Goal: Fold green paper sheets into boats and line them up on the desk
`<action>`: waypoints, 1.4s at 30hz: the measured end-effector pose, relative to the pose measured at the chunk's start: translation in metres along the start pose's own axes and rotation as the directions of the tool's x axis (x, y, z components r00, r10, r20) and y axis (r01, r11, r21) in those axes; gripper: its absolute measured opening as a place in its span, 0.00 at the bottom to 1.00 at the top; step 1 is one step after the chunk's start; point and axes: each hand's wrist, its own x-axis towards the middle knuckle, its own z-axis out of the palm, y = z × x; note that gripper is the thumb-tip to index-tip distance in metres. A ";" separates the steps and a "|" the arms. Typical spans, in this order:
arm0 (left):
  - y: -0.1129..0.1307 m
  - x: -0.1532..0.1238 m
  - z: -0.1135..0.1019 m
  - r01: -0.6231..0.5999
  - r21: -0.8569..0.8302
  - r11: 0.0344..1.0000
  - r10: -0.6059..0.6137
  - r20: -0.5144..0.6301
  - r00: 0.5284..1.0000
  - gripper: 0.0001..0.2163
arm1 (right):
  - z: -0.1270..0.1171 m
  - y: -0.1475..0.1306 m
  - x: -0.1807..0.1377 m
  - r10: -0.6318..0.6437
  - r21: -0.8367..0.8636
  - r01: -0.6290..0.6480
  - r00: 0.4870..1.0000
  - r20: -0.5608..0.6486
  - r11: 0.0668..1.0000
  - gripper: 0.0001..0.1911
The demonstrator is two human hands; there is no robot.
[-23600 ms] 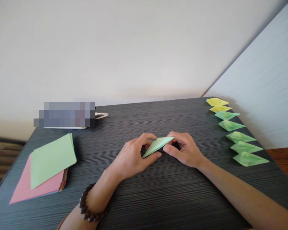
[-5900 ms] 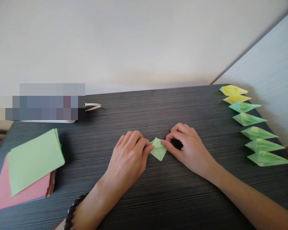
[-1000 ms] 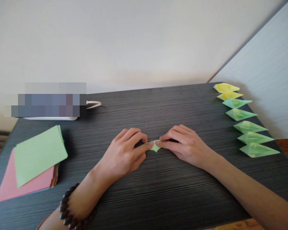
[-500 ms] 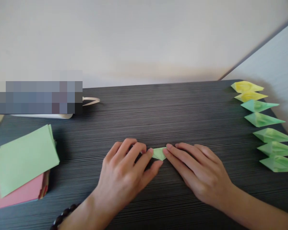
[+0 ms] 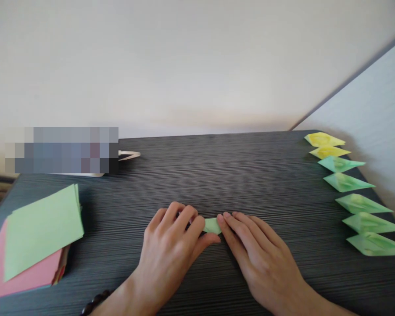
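Note:
A small piece of folded green paper lies flat on the dark table, mostly covered by my fingers. My left hand presses on its left end with bent fingers, the thumb stretched out just below the paper. On the right end rest the fingertips of my right hand, its fingers held close together. Only a short strip of the paper shows between the two hands; its outer ends are hidden.
At the left lies a stack of green paper sheets over pink sheets. A blurred-out object with a pale loop stands behind it. Several folded paper pieces, yellow and green, line the table's right edge.
The view has tilted up, so the table sits lower in the picture. My hands are slightly closer together on the folded paper, and its downward point shows less.

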 end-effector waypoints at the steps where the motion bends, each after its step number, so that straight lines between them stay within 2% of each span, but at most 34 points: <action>1: 0.001 0.000 0.000 0.004 0.009 1.000 -0.004 0.011 1.000 0.10 | 0.001 -0.002 0.000 0.001 -0.023 -0.001 1.000 -0.009 1.000 0.20; 5: 0.003 0.000 0.003 0.079 0.042 0.996 -0.083 0.081 0.993 0.11 | 0.004 -0.005 -0.001 0.019 -0.050 -0.020 1.000 -0.022 0.999 0.20; 8: 0.002 0.000 0.006 0.142 -0.022 0.990 -0.140 0.085 0.987 0.13 | 0.003 0.003 0.000 0.091 0.117 -0.087 0.996 -0.024 0.989 0.18; 12: -0.003 0.001 0.009 0.155 -0.177 0.972 -0.142 0.087 0.986 0.12 | 0.004 0.015 0.009 0.247 0.357 -0.253 0.967 0.062 0.899 0.11; 16: -0.007 0.002 0.009 0.192 -0.330 0.924 -0.179 0.069 0.981 0.10 | 0.008 0.024 0.028 0.248 0.441 -0.278 0.961 0.125 0.854 0.07; 21: -0.011 0.008 0.009 0.321 -0.529 0.785 -0.330 0.080 0.941 0.08 | 0.015 0.033 0.051 0.219 0.622 -0.309 0.951 0.219 0.720 0.06; 24: -0.013 0.016 0.011 0.363 -0.643 0.675 -0.394 0.102 0.913 0.09 | 0.019 0.037 0.056 0.271 0.717 -0.309 0.947 0.172 0.625 0.09; 27: -0.015 0.023 0.014 0.371 -0.724 0.581 -0.416 0.128 0.900 0.07 | 0.018 0.042 0.057 0.334 0.722 -0.329 0.932 0.143 0.608 0.10; 31: -0.019 0.026 0.015 0.379 -0.809 0.450 -0.439 0.170 0.882 0.10 | 0.010 0.049 0.056 0.250 0.710 -0.296 0.953 0.173 0.639 0.14; 37: -0.018 0.021 0.009 0.388 -0.803 0.452 -0.341 0.247 0.907 0.07 | 0.004 0.049 0.050 0.044 0.728 -0.135 0.989 0.143 0.672 0.14; 40: -0.014 0.019 0.006 0.378 -0.859 0.345 -0.310 0.276 0.910 0.12 | 0.005 0.048 0.049 0.035 0.717 -0.098 0.994 0.102 0.690 0.14; 42: -0.011 0.019 0.005 0.390 -0.876 0.284 -0.276 0.315 0.908 0.15 | 0.006 0.049 0.049 0.039 0.737 -0.090 0.996 0.086 0.670 0.13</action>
